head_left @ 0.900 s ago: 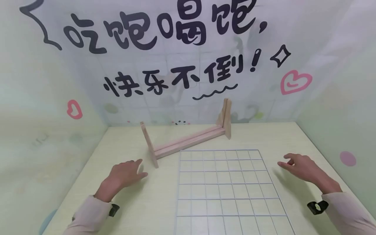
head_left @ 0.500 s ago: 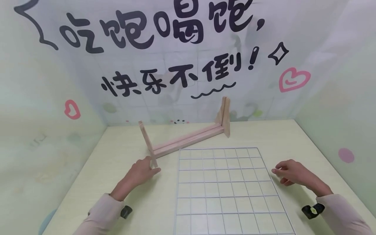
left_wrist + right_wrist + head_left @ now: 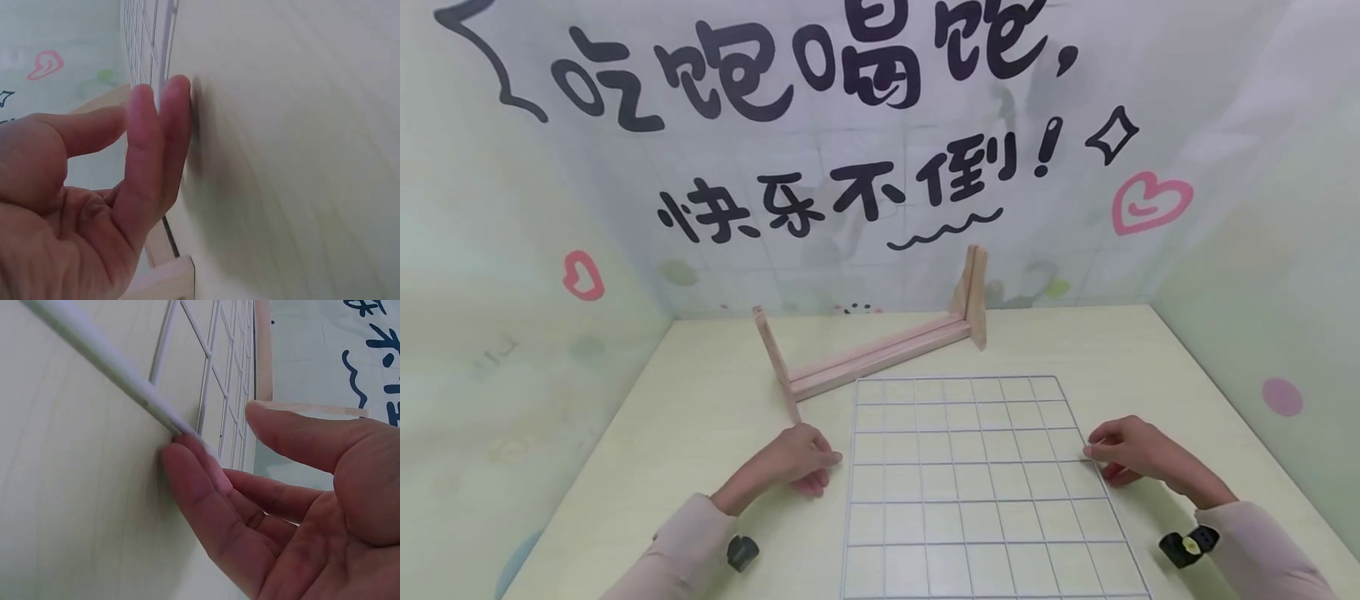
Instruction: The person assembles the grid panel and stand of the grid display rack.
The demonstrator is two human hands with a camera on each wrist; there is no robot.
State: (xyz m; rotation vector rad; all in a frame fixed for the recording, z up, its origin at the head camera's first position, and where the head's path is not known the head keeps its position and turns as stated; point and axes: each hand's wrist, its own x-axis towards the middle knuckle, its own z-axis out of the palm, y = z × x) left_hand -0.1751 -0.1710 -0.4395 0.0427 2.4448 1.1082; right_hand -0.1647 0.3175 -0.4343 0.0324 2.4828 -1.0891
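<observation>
A white wire grid panel [image 3: 918, 463] lies flat on the table. My left hand [image 3: 797, 458] is just left of its left edge, holding nothing. In the left wrist view, that hand [image 3: 125, 169] has its fingers low over the tabletop, pointing toward the grid's edge wire [image 3: 165, 44], with the thumb apart. On the other side, my right hand [image 3: 1138, 454] reaches the grid's right edge. The right wrist view shows its fingertips [image 3: 178, 456] right at the underside of the edge wire [image 3: 119, 372], while the thumb stays raised off the wire.
Behind the grid, a wooden stand [image 3: 880, 358] with two upright ends and a slotted crossbar sits at an angle on the pale table [image 3: 715, 367]. Its left upright is close to my left hand. Printed cloth walls [image 3: 895, 283] enclose the back and both sides.
My left hand has come right and toward me, past the stand's left foot, to beside the grid. My right hand has moved left to the grid's right edge. Grid and stand have stayed put.
</observation>
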